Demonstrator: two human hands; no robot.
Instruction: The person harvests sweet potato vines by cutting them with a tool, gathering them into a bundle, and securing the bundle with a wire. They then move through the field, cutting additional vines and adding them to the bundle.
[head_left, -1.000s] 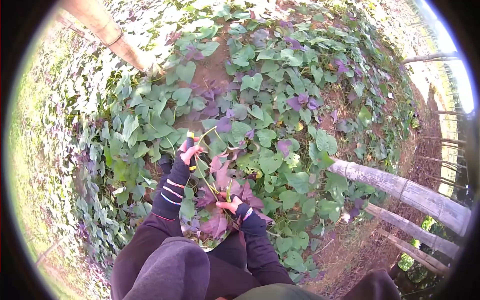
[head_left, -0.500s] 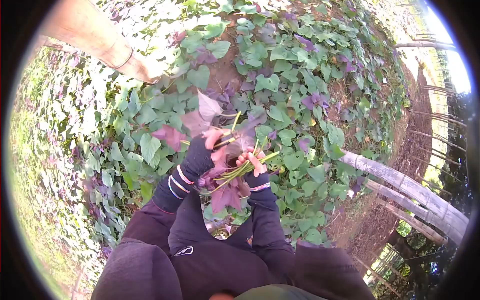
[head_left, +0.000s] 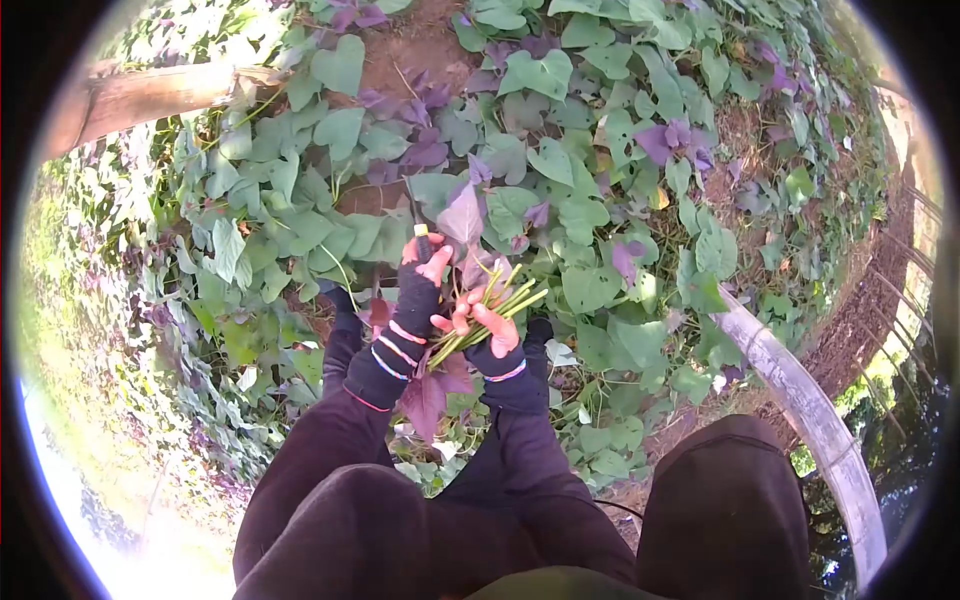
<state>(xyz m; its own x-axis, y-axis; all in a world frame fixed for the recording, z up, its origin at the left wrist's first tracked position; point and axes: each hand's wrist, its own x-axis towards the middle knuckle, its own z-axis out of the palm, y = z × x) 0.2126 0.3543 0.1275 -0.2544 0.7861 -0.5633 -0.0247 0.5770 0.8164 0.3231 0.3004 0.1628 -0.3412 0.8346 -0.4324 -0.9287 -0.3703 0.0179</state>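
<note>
My left hand (head_left: 428,262), in a black fingerless glove, is closed around what looks like a small knife (head_left: 422,242) with a dark handle and a yellow band. Its thin blade points away from me and is hard to make out against the leaves. Close beside it, my right hand (head_left: 492,328) grips a bunch of sweet potato vine cuttings (head_left: 516,300). Their green stem ends stick out to the right of the fingers. A large purple leaf (head_left: 424,405) of the bunch hangs below the hands, and a paler purple leaf (head_left: 461,216) stands above them.
Green and purple sweet potato vines (head_left: 585,215) spread over brown soil (head_left: 415,60) around me. A bamboo pole (head_left: 160,98) lies at the upper left. Another curved bamboo pole (head_left: 800,395) runs along the right. My knees frame the lower view.
My left hand has drawn back from the purple-leaved stems, and its dark tool now points upward. My right hand still holds the bunch. The view has shifted, with the upper-left pole now lying flatter.
</note>
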